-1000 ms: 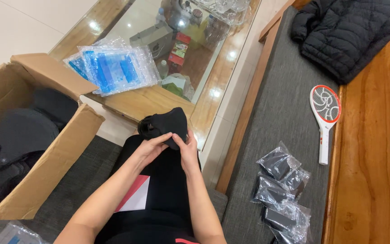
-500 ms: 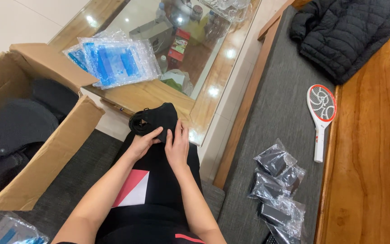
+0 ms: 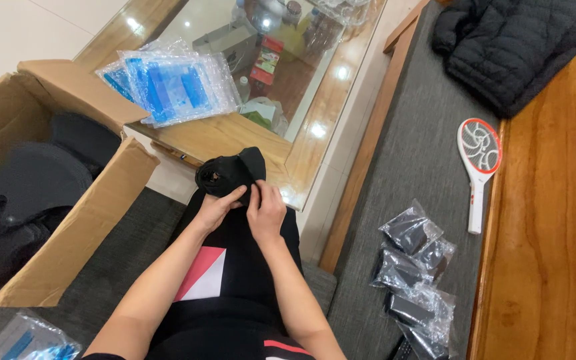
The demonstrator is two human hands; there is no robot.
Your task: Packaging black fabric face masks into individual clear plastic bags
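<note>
Both hands (image 3: 245,207) gripping black cloth (image 3: 231,173), perhaps rolled, over lap

The fingers (image 3: 243,194) of both hands sink into the black cloth (image 3: 231,173), so their tips and the cloth's underside are hidden, and both arms are cut off by the bottom edge. The box (image 3: 75,220) runs past the left edge and its dark contents (image 3: 28,193) are blurred, too vague to tell apart. The jacket (image 3: 515,47) is cut by the top edge, the lowest bag (image 3: 428,340) and a blue packet (image 3: 28,340) by the bottom edge, and the things under the desk's (image 3: 235,137) glass are too small and glare-washed to name.
</note>
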